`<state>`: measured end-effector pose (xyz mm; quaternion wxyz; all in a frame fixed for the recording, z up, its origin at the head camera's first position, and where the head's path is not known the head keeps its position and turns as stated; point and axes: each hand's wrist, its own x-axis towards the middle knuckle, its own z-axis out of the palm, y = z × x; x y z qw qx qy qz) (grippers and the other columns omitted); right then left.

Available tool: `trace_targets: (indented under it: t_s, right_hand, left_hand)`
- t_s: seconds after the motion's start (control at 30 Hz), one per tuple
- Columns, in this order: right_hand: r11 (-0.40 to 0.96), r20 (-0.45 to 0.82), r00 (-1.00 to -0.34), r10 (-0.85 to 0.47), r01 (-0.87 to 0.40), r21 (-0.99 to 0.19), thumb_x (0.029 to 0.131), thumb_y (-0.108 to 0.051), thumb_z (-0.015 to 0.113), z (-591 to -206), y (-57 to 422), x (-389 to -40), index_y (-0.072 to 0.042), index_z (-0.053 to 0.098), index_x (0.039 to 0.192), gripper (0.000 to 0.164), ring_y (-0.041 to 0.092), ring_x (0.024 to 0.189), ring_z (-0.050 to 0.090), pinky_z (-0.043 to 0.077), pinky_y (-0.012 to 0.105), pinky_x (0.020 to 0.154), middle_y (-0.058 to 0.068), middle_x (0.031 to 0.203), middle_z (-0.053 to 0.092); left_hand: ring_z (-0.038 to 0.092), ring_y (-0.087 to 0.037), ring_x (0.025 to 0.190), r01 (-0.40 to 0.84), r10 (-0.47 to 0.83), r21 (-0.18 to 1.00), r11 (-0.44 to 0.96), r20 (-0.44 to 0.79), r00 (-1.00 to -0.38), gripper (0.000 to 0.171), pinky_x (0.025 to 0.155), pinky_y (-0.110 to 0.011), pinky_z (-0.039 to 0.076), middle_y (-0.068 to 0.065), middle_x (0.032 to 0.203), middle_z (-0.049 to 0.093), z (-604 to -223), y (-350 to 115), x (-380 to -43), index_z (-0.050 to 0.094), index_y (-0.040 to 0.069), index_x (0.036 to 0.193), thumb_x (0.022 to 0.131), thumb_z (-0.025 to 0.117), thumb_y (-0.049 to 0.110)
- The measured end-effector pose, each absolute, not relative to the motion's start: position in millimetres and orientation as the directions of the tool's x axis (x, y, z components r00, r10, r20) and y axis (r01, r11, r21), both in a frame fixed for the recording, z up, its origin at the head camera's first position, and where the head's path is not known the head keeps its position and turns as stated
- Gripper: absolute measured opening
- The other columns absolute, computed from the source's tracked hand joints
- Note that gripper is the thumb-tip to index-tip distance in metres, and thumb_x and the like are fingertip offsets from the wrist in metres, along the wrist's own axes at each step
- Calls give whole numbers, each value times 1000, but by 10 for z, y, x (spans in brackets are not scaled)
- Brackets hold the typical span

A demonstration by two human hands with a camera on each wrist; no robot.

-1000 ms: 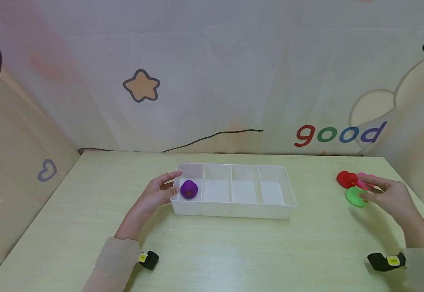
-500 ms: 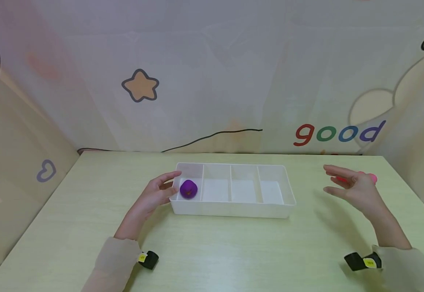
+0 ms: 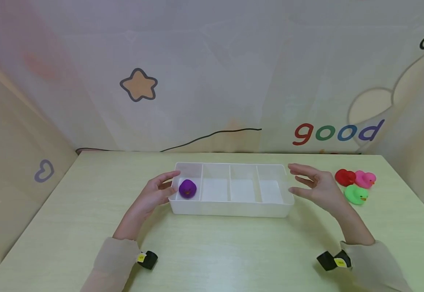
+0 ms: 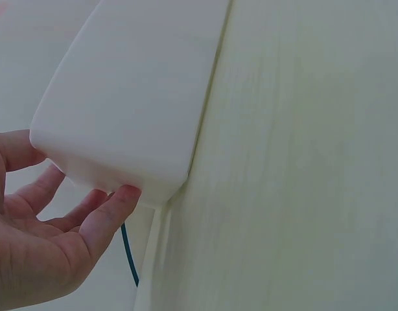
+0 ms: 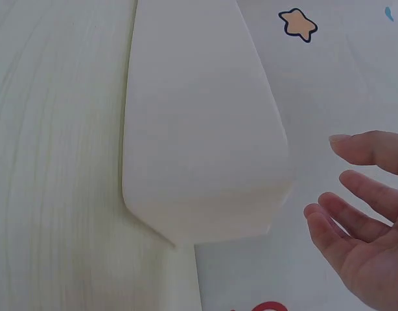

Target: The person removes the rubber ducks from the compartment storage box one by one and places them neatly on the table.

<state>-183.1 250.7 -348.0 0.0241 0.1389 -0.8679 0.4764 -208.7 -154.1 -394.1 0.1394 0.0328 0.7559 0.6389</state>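
Observation:
A white tray (image 3: 230,209) with several compartments in a row stands on the table. Its leftmost compartment holds a purple rubber duck (image 3: 187,189). My left hand (image 3: 156,192) touches the tray's left end, and in the left wrist view its fingertips (image 4: 126,193) rest against the end wall without wrapping round it. Just off the right end is my right hand (image 3: 323,190), fingers loosely spread and holding nothing; the right wrist view shows a gap between it and the tray (image 5: 205,129).
Right of my right hand, a red rubber duck (image 3: 345,177), a pink rubber duck (image 3: 365,179) and a green rubber duck (image 3: 356,194) sit close together. A printed cloth backdrop (image 3: 212,81) rises behind the table's far edge. The pale table (image 3: 215,251) extends in front of the tray.
My right hand has moved left from the ducks to the tray's right end, uncovering the red, pink and green ducks. The left hand has stayed at the left end.

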Motion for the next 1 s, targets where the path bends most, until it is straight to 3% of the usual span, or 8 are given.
trace_targets:
  t_s: [0.1,0.4,0.77,1.0]
  right_hand:
    - [481,163,-953,-254,-271,-834,79,-5,69,-3471,2377,-1842,2,45,131,58,40,116,47,43,15,84,22,131,47]
    - [397,178,-925,-336,-310,-864,76,2,69,-3470,2027,-1892,6,47,127,56,38,117,47,40,37,91,23,130,47]
    - [302,193,-890,-413,-334,-893,74,7,69,-3535,1679,-1994,10,49,123,53,41,115,46,41,37,94,26,127,47]
    - [278,201,-868,-453,-352,-894,73,8,69,-3563,1418,-2006,9,52,121,52,40,114,48,43,34,93,22,126,50]
  left_hand:
    - [38,-34,126,-134,225,974,181,-174,-959,49,92,-46,42,-17,141,35,-3939,-1541,-2087,39,11,137,90,50,4]
    - [36,-35,127,-132,230,976,176,-171,-958,49,93,-47,41,-19,142,34,-3926,-1550,-2083,39,10,137,90,50,3]
    - [38,-34,126,-127,242,979,160,-163,-957,50,93,-46,42,-19,141,34,-3932,-1539,-2082,38,10,138,90,49,3]
    - [36,-35,127,-130,240,979,158,-166,-957,49,94,-48,40,-19,142,33,-3927,-1549,-2082,38,9,138,90,49,2]
